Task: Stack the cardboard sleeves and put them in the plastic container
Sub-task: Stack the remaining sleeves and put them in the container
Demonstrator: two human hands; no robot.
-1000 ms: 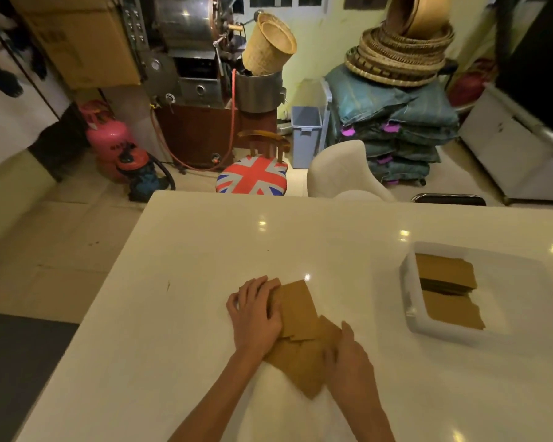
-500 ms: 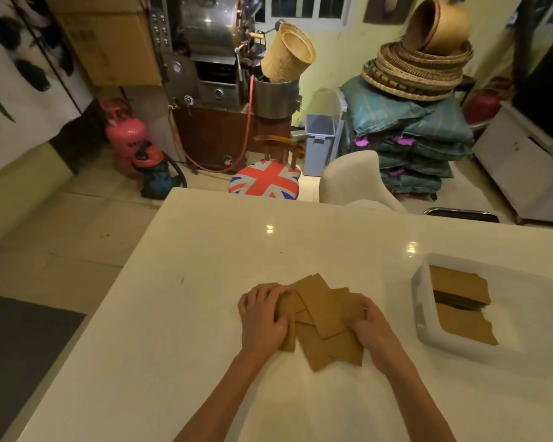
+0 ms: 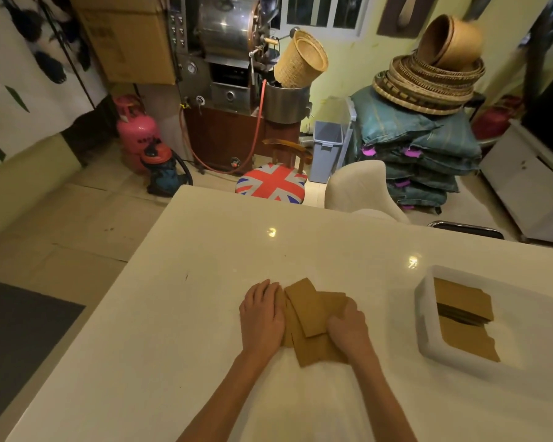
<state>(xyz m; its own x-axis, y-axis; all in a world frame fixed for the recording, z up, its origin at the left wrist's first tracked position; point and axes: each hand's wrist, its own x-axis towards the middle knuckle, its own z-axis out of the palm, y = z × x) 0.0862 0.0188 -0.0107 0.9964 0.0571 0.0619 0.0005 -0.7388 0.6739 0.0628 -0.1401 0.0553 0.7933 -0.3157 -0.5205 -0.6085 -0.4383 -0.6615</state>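
Note:
Several brown cardboard sleeves [image 3: 307, 309] lie in a loose, fanned pile on the white table [image 3: 205, 314], between my two hands. My left hand [image 3: 262, 314] presses flat against the pile's left side, fingers together. On the right side, my right hand [image 3: 345, 327] curls over the pile's edge and covers part of it. A white plastic container [image 3: 428, 333] sits at the right of the table and holds two stacks of sleeves [image 3: 463, 303].
Beyond the table's far edge stand a Union Jack stool [image 3: 270, 183] and a white chair [image 3: 361, 186]. Further back are a metal roasting machine [image 3: 230, 59], a pink gas cylinder [image 3: 136, 129], woven baskets [image 3: 428, 81] on folded sacks, and a grey bin [image 3: 326, 148].
My hands have pushed inward from both sides, gathering the spread sleeves into a narrower pile. My right hand moved from the pile's lower edge up to its right side.

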